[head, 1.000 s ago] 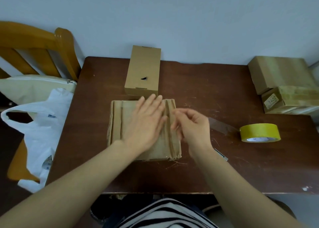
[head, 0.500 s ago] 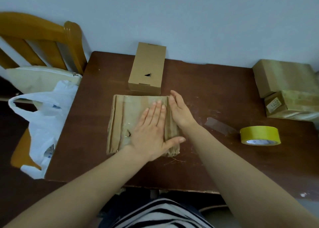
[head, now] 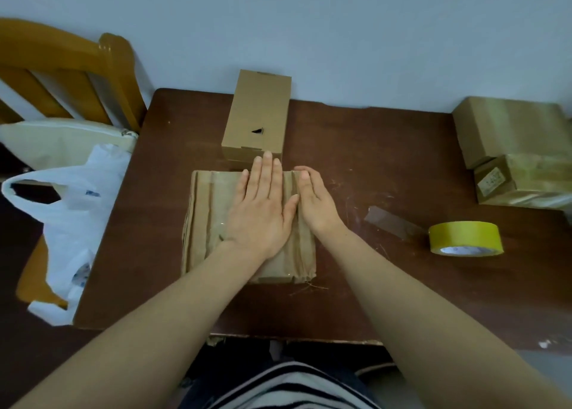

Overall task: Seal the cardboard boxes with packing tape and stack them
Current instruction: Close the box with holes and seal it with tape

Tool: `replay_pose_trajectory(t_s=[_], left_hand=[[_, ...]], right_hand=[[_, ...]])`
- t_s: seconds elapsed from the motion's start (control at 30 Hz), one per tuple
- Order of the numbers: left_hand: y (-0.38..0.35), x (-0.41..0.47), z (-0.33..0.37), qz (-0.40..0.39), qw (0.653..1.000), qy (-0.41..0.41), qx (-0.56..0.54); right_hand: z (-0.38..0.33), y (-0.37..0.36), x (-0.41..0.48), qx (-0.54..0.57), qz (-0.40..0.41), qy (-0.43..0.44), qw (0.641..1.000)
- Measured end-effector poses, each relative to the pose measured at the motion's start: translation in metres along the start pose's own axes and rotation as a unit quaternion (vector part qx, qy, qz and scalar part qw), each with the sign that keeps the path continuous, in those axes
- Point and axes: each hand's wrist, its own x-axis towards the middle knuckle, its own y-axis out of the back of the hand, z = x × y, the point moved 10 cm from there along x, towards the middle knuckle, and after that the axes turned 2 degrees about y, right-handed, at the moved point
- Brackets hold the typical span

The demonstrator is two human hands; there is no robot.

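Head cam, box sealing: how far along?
Done: large taped box and labelled taped box sit together at right. In hand: left hand and right hand lie flat on the middle box, tape visible across it. Left: the plain box behind shows no tape; tape roll idle; stacking pending.

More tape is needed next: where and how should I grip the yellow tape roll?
Probably from above with the right hand, which is nearer: span the outer wall of the yellow tape roll for the grip, near side to far side, where the table is bare.

cardboard boxes (head: 204, 222) (head: 257, 114) (head: 510, 126) (head: 526, 182): 4 | tape roll (head: 464, 236): 1 | hands (head: 263, 213) (head: 314, 202): 2 | plastic bag (head: 71, 216): 1 | chair (head: 62, 64): 1
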Motion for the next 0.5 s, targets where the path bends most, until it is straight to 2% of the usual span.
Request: replay_pose_trajectory(t_s=[0.2,0.3,0.5], left_hand=[[-0.003,-0.02,0.002,0.017,0.999,-0.022,0.017],[-0.008,-0.028,0.003,-0.021,1.0,-0.017,-0.001],[-0.013,-0.059,0.018,-0.079,0.995,-0.057,0.009]], right_hand=[[-0.001,-0.002,0.002,-0.001,-0.01,0.007,1.0],[-0.001,-0.002,0.001,0.011,-0.014,0.009,1.0],[-0.002,-0.005,0.004,0.003,-0.025,0.014,1.0]])
